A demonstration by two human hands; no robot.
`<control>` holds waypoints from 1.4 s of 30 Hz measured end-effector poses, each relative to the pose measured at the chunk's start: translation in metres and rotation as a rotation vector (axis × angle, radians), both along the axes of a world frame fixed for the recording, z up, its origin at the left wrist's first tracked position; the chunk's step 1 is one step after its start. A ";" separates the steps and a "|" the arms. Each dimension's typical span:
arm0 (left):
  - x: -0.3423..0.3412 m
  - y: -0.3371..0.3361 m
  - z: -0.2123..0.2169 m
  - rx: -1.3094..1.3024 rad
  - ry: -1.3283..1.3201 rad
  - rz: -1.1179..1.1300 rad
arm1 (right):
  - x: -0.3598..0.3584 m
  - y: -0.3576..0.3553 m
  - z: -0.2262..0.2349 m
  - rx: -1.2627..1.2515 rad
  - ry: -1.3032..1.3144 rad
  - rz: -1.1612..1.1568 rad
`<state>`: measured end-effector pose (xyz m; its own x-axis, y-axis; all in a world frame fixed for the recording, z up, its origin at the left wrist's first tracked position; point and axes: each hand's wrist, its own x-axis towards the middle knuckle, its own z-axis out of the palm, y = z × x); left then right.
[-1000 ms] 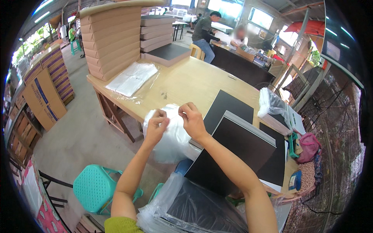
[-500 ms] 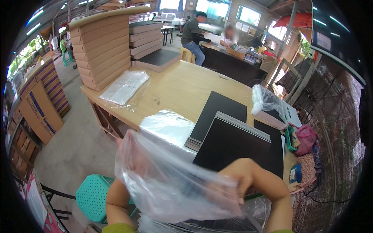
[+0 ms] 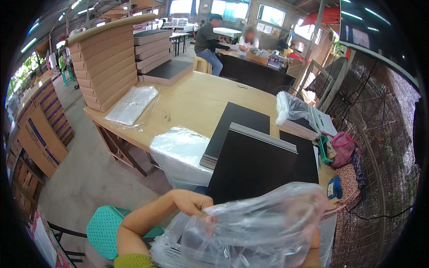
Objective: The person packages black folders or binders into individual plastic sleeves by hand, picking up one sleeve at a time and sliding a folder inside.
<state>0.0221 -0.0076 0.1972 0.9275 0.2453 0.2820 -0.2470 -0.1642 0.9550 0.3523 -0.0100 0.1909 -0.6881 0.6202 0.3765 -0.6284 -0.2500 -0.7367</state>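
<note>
Head: bag [image 3: 263, 223] btwn L fingers [image 3: 207, 218]

ok so the left hand [image 3: 195, 206] and right hand [image 3: 308, 209] have both left the clear bag pile [image 3: 176, 145] they were pinching at a second ago. The loose plastic bag [image 3: 259, 223] has swung rightward, right hand now raised behind it, kinda blurry.

Definitely workshop vibes: big wooden worktable [image 3: 192, 100], tall stack of brown packs [image 3: 105, 67] on its left end, cardboard cartons [image 3: 41, 143] left of the table, two people [image 3: 206, 38] at a desk [image 3: 252, 73] beyond it.
</note>
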 end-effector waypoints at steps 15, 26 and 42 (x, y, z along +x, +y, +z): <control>0.022 0.014 0.014 -0.694 -0.864 -0.044 | 0.027 -0.033 -0.014 -0.108 0.011 -0.293; 0.050 0.077 0.018 0.777 0.336 1.566 | 0.040 0.050 0.004 0.409 -0.732 -1.563; 0.041 0.089 0.030 1.112 0.631 1.398 | 0.042 0.075 0.013 0.822 -1.247 -1.557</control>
